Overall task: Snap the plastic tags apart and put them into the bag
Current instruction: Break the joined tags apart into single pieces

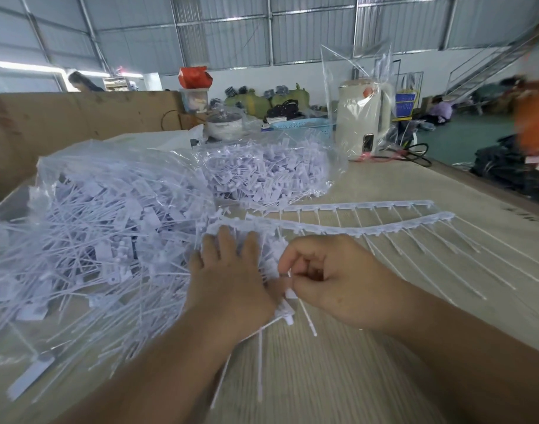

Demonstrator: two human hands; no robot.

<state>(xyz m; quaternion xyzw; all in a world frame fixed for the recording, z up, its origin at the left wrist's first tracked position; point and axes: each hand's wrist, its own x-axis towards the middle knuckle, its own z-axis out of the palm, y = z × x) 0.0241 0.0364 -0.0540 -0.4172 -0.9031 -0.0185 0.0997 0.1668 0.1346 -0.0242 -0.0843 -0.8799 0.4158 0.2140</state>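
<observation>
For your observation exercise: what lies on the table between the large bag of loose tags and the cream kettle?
In the head view, a smaller clear bag of tags lies between the large bag and the kettle.

Blurred orange-clad person [535, 117] cut by right edge
</observation>
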